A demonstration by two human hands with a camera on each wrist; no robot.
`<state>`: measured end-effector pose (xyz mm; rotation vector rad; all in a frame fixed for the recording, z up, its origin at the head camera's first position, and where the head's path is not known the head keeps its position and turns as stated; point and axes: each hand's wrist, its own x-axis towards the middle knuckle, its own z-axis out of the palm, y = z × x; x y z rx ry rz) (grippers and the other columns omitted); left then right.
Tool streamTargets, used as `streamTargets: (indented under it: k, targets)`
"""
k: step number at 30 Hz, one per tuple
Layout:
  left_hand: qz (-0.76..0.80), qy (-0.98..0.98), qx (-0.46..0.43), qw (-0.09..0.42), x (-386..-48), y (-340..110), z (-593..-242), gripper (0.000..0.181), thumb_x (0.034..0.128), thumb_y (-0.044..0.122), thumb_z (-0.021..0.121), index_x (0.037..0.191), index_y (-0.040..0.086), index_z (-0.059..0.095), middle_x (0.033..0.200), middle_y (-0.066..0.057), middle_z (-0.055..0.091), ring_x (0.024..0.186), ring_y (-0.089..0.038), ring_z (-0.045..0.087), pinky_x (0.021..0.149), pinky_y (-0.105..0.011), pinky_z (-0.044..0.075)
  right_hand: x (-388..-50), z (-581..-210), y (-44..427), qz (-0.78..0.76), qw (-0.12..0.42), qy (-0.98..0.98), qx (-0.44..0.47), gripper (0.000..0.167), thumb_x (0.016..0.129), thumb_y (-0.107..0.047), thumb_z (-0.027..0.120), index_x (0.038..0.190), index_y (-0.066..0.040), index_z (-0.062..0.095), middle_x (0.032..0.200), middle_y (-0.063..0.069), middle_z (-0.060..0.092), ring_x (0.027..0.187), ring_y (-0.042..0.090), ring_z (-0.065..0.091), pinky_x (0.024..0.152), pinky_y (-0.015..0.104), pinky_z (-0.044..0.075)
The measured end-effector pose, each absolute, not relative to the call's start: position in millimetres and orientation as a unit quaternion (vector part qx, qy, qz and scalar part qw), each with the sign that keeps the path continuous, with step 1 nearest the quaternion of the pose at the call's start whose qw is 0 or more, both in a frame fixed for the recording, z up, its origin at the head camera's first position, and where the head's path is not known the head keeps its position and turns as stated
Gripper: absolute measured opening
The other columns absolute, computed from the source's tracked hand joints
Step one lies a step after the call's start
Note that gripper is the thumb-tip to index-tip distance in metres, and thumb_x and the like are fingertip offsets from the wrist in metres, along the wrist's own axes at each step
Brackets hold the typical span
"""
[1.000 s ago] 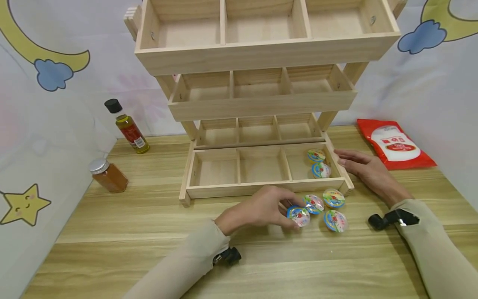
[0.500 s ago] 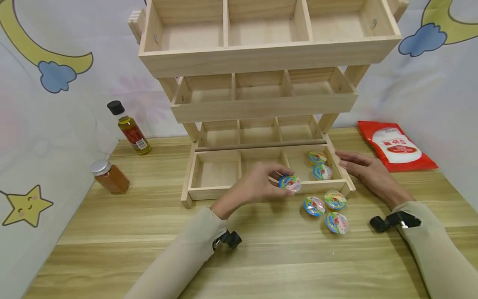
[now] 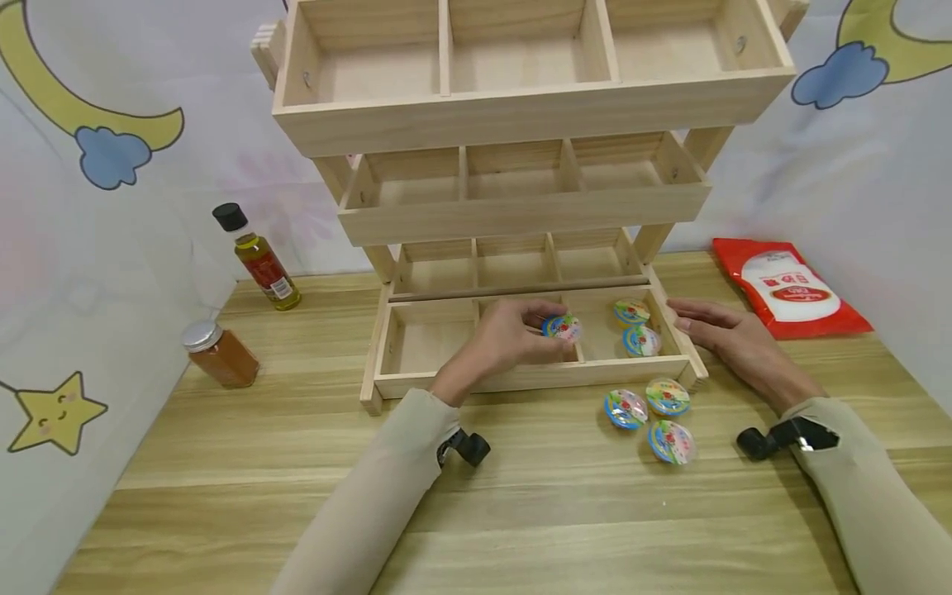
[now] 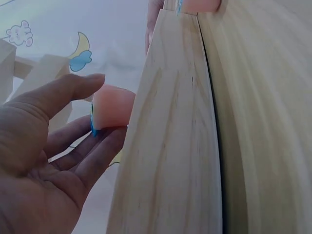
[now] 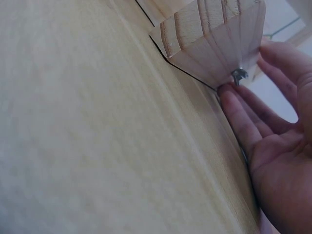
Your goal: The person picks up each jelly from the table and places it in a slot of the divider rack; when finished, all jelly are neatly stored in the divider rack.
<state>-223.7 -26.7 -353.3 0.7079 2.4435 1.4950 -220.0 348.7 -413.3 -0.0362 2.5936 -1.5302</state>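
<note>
My left hand (image 3: 511, 335) pinches a small jelly cup (image 3: 562, 328) between thumb and fingers, above the bottom tray (image 3: 446, 383) of the wooden rack, near the divider between its middle and right compartments. From the left wrist the cup's pink side (image 4: 113, 107) shows, beside the tray's front board (image 4: 165, 126). Two other jelly cups, one yellow-lidded (image 3: 631, 311) and one pale-lidded (image 3: 641, 340), sit in the right compartment. My right hand (image 3: 732, 339) touches the rack's right side with loosely extended fingers; in the right wrist view its fingertips meet the wooden side piece (image 5: 209, 39), near a metal screw (image 5: 239, 76).
In front of the rack, three jelly cups (image 3: 625, 409) lie on the table. An oil bottle (image 3: 262, 263) and a silver-lidded jar (image 3: 221, 354) stand at left. A red-and-white bag (image 3: 792, 289) lies at right. The rack's upper tiers (image 3: 531, 116) overhang the bottom tray.
My left hand has picked up a jelly cup from the table and carried it up and leftward over the bottom tray. The right hand stays at the rack's side.
</note>
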Motion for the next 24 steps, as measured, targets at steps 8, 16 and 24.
streamTargets:
  k: [8, 16, 24]
  targets:
    - [0.508, 0.833, 0.208, 0.068, -234, -22, -357, 0.046, 0.0894, 0.015, 0.086, 0.132, 0.004, 0.074, 0.114, -0.009, 0.076, 0.101, -0.018, 0.07, 0.081, -0.025, 0.058, -221, -414, 350, -0.519, 0.066, 0.852, -0.015, 0.063, 0.104, -0.051, 0.067, 0.158, -0.022, 0.054, 0.159, 0.005, 0.05, 0.144, 0.014, 0.039, 0.099, 0.01, 0.039]
    - [0.489, 0.85, 0.193, 0.025, -246, -14, -361, 0.04, 0.0884, 0.014, 0.088, 0.125, 0.002, 0.077, 0.115, -0.012, 0.077, 0.098, -0.018, 0.071, 0.08, -0.022, 0.056, -219, -412, 348, -0.511, 0.064, 0.857, -0.01, 0.064, 0.103, -0.052, 0.067, 0.158, -0.022, 0.054, 0.16, 0.006, 0.049, 0.144, 0.014, 0.039, 0.098, 0.009, 0.037]
    - [0.473, 0.862, 0.178, 0.02, -253, -13, -368, 0.043, 0.0882, 0.016, 0.088, 0.126, 0.001, 0.076, 0.118, -0.014, 0.076, 0.101, -0.021, 0.071, 0.082, -0.023, 0.055, -217, -410, 345, -0.515, 0.056, 0.855, -0.007, 0.065, 0.103, -0.051, 0.068, 0.157, -0.018, 0.055, 0.153, -0.003, 0.056, 0.137, 0.006, 0.044, 0.098, 0.01, 0.041]
